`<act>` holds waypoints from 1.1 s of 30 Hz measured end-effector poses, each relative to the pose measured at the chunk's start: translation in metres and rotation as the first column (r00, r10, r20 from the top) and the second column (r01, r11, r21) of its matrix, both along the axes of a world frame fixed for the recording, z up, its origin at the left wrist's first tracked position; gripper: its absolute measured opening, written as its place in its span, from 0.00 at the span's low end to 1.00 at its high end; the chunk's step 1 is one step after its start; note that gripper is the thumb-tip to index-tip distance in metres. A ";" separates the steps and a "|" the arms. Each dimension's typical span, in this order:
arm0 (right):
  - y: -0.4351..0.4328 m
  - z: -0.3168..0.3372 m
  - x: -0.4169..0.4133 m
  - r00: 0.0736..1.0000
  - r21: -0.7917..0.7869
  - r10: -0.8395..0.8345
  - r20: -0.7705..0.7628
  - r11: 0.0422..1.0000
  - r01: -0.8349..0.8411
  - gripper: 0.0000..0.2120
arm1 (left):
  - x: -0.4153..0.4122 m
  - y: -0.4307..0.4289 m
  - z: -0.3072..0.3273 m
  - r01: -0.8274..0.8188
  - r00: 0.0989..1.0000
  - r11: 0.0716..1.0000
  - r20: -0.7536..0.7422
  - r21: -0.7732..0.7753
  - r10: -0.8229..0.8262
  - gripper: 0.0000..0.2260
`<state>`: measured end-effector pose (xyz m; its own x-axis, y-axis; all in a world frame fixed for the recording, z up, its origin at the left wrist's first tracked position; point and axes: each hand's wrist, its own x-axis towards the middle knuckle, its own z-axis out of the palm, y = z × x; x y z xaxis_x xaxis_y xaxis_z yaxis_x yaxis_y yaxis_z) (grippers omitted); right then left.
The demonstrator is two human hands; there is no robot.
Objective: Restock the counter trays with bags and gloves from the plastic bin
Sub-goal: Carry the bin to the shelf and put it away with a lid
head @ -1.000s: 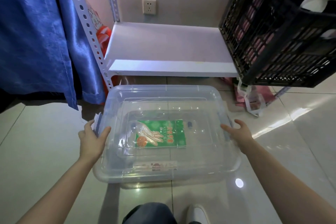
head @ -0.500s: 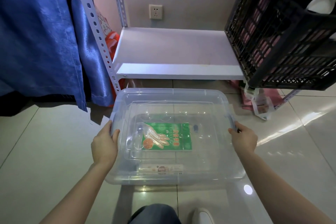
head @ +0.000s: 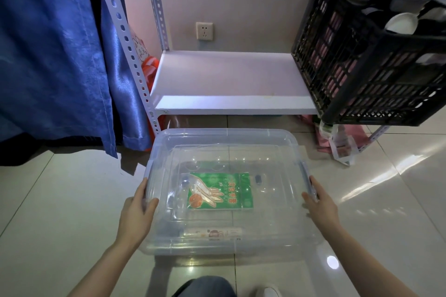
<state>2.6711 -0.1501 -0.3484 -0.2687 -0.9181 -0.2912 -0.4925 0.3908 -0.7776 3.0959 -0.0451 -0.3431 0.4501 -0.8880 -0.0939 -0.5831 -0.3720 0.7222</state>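
A clear plastic bin (head: 226, 138) with its clear lid on sits on the tiled floor in front of me. Through the lid I see a green pack of gloves (head: 220, 191) lying flat on the bin's bottom. My left hand (head: 137, 214) grips the bin's left rim, thumb curled over the edge. My right hand (head: 319, 205) grips the right rim by the side latch. Both forearms reach in from the bottom of the head view.
A white metal rack stands behind the bin, its low shelf (head: 229, 87) bare on the left. A black slatted crate (head: 376, 65) fills the shelf's right side and overhangs. A blue curtain (head: 55, 55) hangs at left. Pink bags (head: 337, 137) lie under the crate.
Both hands have closed onto the bin's side rims, where one second ago they only reached toward them. The view has tilted up, so the upper shelf now shows.
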 end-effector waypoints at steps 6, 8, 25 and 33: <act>0.017 0.035 -0.002 0.998 -0.049 -0.055 0.005 0.997 0.055 0.24 | 0.003 0.007 0.035 -0.015 0.998 0.996 -0.059 -0.082 0.011 0.24; 0.021 0.057 -0.005 0.997 -0.110 -0.071 0.008 0.991 0.071 0.23 | 0.004 0.007 0.055 -0.032 0.997 0.992 -0.076 -0.124 0.022 0.24; -0.050 0.262 0.008 0.992 -0.413 -0.117 -0.036 0.906 0.092 0.23 | 0.016 -0.074 0.253 -0.064 0.981 0.919 -0.193 -0.390 -0.013 0.24; -0.147 0.266 0.007 1.000 -0.351 -0.022 -0.008 0.936 0.018 0.23 | 0.018 -0.156 0.250 -0.100 0.979 0.922 -0.204 -0.374 0.023 0.23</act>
<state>2.6781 -0.2975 -0.0823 -0.2897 -0.9557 0.0518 -0.4972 0.1040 -0.8614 3.1138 -0.2010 -0.0926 0.5122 -0.8447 0.1550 -0.4037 -0.0775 0.9116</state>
